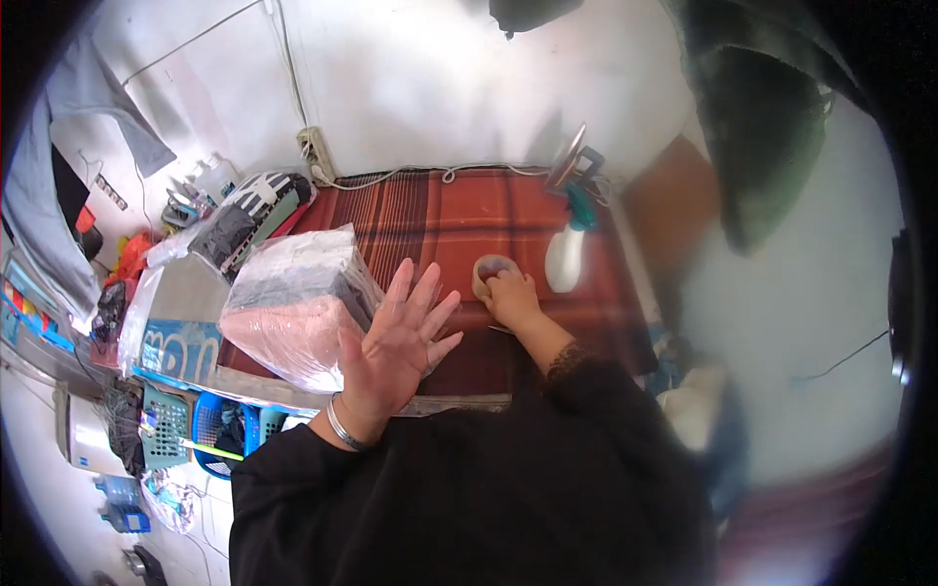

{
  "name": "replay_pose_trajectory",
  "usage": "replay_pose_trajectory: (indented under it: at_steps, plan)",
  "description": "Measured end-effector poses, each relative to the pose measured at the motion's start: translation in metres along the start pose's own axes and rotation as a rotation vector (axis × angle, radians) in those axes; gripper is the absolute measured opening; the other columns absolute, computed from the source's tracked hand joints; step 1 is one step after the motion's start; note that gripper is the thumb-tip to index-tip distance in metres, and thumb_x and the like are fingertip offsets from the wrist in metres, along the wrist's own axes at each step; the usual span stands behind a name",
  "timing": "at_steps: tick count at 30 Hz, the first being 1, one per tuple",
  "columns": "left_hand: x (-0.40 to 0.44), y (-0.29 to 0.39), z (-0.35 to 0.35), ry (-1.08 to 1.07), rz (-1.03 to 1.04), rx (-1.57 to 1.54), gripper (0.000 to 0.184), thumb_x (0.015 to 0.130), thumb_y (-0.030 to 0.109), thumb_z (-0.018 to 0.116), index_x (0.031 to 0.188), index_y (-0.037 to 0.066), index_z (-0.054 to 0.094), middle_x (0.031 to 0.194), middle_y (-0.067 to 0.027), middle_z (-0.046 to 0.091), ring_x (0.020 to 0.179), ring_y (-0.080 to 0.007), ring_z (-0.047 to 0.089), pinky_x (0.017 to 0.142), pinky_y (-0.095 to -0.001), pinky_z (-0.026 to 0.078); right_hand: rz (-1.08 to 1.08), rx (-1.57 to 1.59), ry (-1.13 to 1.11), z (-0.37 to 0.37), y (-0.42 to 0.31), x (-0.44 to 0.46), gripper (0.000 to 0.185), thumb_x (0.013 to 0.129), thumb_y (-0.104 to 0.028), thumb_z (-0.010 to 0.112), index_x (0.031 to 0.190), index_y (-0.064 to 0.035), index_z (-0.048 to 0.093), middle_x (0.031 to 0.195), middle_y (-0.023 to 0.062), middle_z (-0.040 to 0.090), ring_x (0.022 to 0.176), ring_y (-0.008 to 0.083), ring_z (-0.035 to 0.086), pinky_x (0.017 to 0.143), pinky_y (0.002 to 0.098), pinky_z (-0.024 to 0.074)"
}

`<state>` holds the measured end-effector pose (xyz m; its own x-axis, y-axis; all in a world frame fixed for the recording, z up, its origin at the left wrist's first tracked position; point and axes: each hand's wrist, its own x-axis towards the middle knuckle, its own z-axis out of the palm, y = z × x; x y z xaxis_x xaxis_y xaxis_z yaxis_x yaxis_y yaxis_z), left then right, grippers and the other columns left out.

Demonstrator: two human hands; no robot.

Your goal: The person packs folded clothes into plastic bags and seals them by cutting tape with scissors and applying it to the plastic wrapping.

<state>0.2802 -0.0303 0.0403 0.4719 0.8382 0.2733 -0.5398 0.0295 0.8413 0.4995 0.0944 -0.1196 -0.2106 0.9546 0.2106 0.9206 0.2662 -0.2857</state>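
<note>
My left hand (399, 337) is raised with its palm showing and its fingers spread, holding nothing. Just behind and left of it stands a stack of folded cloth wrapped in clear plastic (293, 308), pink, grey and white; whether the hand touches it I cannot tell. My right hand (514, 300) grips a roll of tape (482, 266), with its fingers reaching into the ring. The roll rests on a red-brown checked cloth (469, 210) that covers the table. Right of that hand, a white spray bottle with a green head (565, 256) stands upright.
An iron (575, 166) stands at the table's back right, its cord running to a wall socket (315, 154). Clothes (256, 220) and a grey box (181, 313) lie at the left. Plastic baskets (166, 425) stand below the left edge. A dark garment (767, 146) hangs upper right.
</note>
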Motion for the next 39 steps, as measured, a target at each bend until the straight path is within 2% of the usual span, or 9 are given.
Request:
replay_pose_trajectory:
  at_steps: [3,6,8,9,15,21,26,32,39]
  plan:
    - [-0.002,0.000,-0.009,-0.002,-0.034,-0.118,0.112,0.074,0.089,0.040,0.157,0.022,0.005,0.163,-0.0084,0.009,0.146,-0.0332,0.019,0.111,-0.0528,0.028,0.072,-0.049,0.165,0.000,-0.013,-0.005,0.032,0.084,-0.033,0.068,0.102,-0.0072,0.068,0.110,0.0120,0.064,0.114,0.0313,0.055,0.096,0.0424,0.0440]
    - [0.000,-0.008,-0.012,-0.005,-0.082,-0.137,0.111,0.075,0.089,0.040,0.157,0.022,0.005,0.163,-0.0086,0.010,0.146,-0.0332,0.020,0.110,-0.0517,0.033,-0.121,0.610,0.267,-0.037,-0.026,-0.023,0.033,0.087,-0.034,0.068,0.107,-0.0085,0.068,0.114,0.0093,0.063,0.118,0.0263,0.052,0.100,0.0406,0.0412]
    - [0.006,-0.016,-0.008,-0.032,-0.089,-0.138,0.110,0.075,0.088,0.040,0.156,0.022,0.005,0.163,-0.0087,0.009,0.146,-0.0333,0.020,0.109,-0.0508,0.036,0.276,1.739,-0.417,-0.083,-0.046,-0.044,0.027,0.091,-0.027,0.067,0.108,-0.0066,0.068,0.114,0.0061,0.063,0.114,0.0180,0.055,0.096,0.0353,0.0428]
    - [0.008,-0.020,-0.006,-0.058,-0.117,-0.148,0.110,0.075,0.088,0.040,0.156,0.022,0.005,0.163,-0.0087,0.009,0.146,-0.0333,0.020,0.109,-0.0508,0.036,0.302,1.746,-0.380,-0.085,-0.048,-0.050,0.027,0.091,-0.027,0.067,0.108,-0.0066,0.068,0.114,0.0061,0.063,0.114,0.0180,0.055,0.096,0.0353,0.0428]
    - [0.023,-0.035,0.005,-0.097,-0.115,0.141,0.120,0.071,0.090,0.043,0.156,0.017,0.002,0.163,-0.0100,0.002,0.146,-0.0371,0.018,0.113,-0.0549,0.025,0.078,1.557,-0.162,-0.093,-0.038,-0.069,0.010,0.087,-0.012,0.071,0.086,-0.0030,0.067,0.096,0.0016,0.062,0.092,0.0100,0.057,0.083,0.0271,0.0457]
    - [0.038,-0.052,-0.004,-0.239,-0.021,0.616,0.122,0.073,0.087,0.045,0.155,0.007,0.001,0.163,-0.0120,-0.006,0.149,-0.0338,0.005,0.114,-0.0578,0.018,-0.007,1.117,0.147,-0.108,0.005,-0.092,0.018,0.080,-0.020,0.076,0.085,-0.0044,0.070,0.086,0.0054,0.066,0.085,0.0141,0.062,0.078,0.0307,0.0491]
    - [0.043,-0.043,0.002,-0.135,-0.049,0.701,0.122,0.073,0.086,0.048,0.155,0.006,0.005,0.163,-0.0122,-0.004,0.149,-0.0342,0.003,0.114,-0.0568,0.019,0.721,0.835,0.239,-0.160,0.109,-0.127,0.027,0.078,-0.026,0.077,0.094,-0.0040,0.073,0.090,0.0054,0.070,0.084,0.0160,0.065,0.075,0.0315,0.0519]
    - [0.049,-0.040,-0.002,-0.119,-0.099,0.648,0.120,0.074,0.082,0.052,0.155,0.008,0.006,0.163,-0.0119,-0.001,0.149,-0.0343,0.005,0.114,-0.0559,0.019,0.876,0.498,0.333,-0.049,0.333,-0.177,0.033,0.072,-0.036,0.078,0.088,-0.0071,0.074,0.083,0.0083,0.071,0.078,0.0201,0.067,0.073,0.0327,0.0515]
    - [0.055,-0.040,-0.009,-0.080,-0.070,0.622,0.117,0.075,0.080,0.054,0.156,0.010,0.007,0.163,-0.0123,-0.001,0.149,-0.0342,0.007,0.113,-0.0566,0.020,1.085,0.154,0.163,-0.036,0.356,-0.190,0.047,0.068,-0.051,0.079,0.096,-0.0141,0.074,0.102,0.0071,0.071,0.104,0.0279,0.064,0.090,0.0503,0.0471]
